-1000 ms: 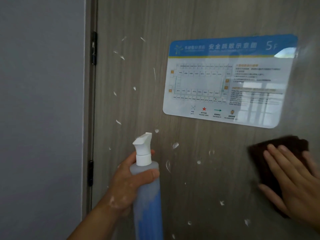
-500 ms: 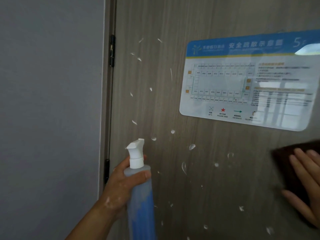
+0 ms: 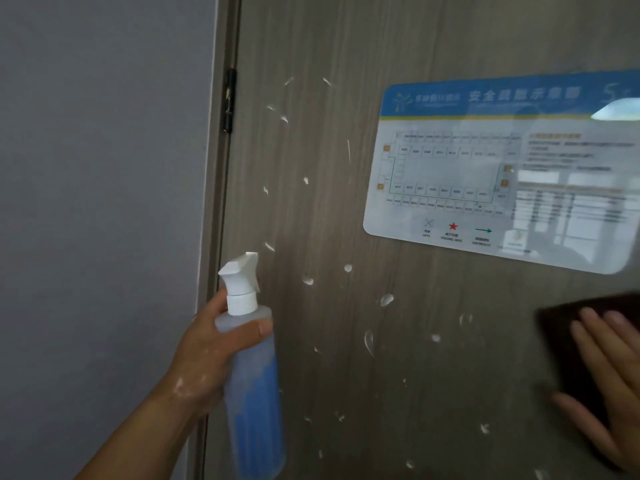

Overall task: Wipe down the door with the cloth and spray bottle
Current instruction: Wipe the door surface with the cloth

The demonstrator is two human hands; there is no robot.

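Note:
The grey-brown wood-grain door (image 3: pixel 346 202) fills most of the view and carries several white foam spots (image 3: pixel 386 299). My left hand (image 3: pixel 207 348) grips a translucent spray bottle (image 3: pixel 252 393) with blue liquid and a white trigger head, held upright close to the door's hinge side, nozzle toward the door. At the right edge my right hand (image 3: pixel 606 375) lies flat with fingers spread on a dark brown cloth (image 3: pixel 561 341), pressing it against the door below the sign. Part of that hand and cloth is cut off by the frame.
A glossy evacuation-plan sign (image 3: pixel 502 174) with a blue header is stuck to the door at upper right. A black hinge (image 3: pixel 228 102) sits on the door's left edge, beside the frame and a plain grey wall (image 3: pixel 104 202).
The view has shifted left, so door, sign and cloth sit further right in frame. My right hand with the cloth is nearer the right edge. The bottle stays raised in my left hand.

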